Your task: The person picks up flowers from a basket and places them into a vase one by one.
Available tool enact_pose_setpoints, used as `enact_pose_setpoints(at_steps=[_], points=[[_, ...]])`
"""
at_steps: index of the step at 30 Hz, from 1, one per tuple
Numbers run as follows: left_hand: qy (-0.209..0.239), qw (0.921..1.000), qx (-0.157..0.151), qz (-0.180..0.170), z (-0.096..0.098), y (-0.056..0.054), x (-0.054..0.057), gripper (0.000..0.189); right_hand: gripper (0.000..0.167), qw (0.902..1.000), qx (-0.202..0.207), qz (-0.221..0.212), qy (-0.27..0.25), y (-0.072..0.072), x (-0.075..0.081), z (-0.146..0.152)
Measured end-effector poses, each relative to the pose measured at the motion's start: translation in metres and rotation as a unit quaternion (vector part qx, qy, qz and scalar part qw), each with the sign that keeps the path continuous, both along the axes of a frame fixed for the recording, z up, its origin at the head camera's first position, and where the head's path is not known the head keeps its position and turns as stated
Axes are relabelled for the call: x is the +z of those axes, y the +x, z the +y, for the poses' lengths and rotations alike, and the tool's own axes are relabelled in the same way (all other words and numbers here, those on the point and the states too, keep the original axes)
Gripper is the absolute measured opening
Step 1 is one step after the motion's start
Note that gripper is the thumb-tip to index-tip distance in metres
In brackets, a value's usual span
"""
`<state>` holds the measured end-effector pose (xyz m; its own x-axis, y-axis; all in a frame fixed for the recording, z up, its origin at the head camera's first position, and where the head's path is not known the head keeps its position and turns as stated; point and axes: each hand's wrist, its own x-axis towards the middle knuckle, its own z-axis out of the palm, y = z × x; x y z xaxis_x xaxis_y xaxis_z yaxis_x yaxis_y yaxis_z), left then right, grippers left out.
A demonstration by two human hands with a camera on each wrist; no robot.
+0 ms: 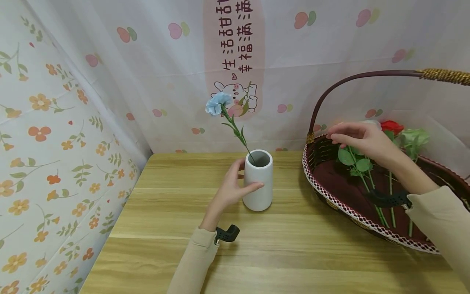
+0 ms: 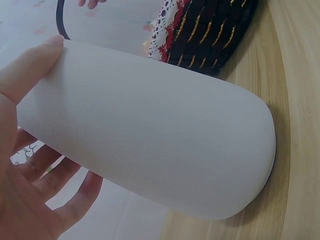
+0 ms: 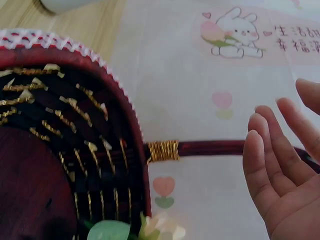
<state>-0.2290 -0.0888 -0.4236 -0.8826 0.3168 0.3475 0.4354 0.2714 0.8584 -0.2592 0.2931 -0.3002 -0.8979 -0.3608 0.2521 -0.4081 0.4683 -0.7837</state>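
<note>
A white vase (image 1: 258, 188) stands upright on the wooden table, and my left hand (image 1: 235, 183) holds it from its left side, thumb across the front and fingers behind. In the left wrist view the thumb and fingers lie on both sides of the vase (image 2: 150, 130) near its top. One light blue carnation (image 1: 219, 103) leans left out of the vase's mouth on a thin green stem. Over the left part of the dark red wicker basket (image 1: 352, 212), my right hand (image 1: 361, 136) hovers with nothing in it; its fingers (image 3: 257, 165) are extended and relaxed.
Inside the basket lie a red rose (image 1: 392, 127), a pale green flower (image 1: 414, 139) and several green stems. The basket's tall arched handle (image 1: 367, 74) rises beside my right hand. A patterned curtain (image 1: 161, 81) hangs behind the wooden table (image 1: 176, 212).
</note>
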Motion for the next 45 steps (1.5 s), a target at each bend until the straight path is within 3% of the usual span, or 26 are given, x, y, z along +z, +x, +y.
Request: enact_pose_setpoints(at_steps=[3,10,14,27,45], points=[[-0.002,1.0,0.002,0.001,0.0,0.001,0.001,0.078,0.028,1.0,-0.006,0.006,0.002,0.0,-0.003,0.009],[-0.003,1.0,0.001,0.004,0.001,0.0,0.0,0.078,0.034,0.9932,-0.09,-0.019,0.072,0.003,-0.012,0.03],[0.0,1.0,0.001,0.006,0.0,0.0,0.0,0.077,0.04,0.9894,-0.11,-0.034,0.089,0.003,-0.018,0.042],[0.0,1.0,0.0,0.002,-0.001,0.001,0.0,0.078,0.042,0.9842,-0.118,-0.017,0.131,0.003,-0.042,0.074],[-0.002,1.0,-0.001,0.007,-0.001,0.0,0.0,0.077,0.041,0.9789,-0.106,-0.034,0.171,0.002,-0.073,0.102]])
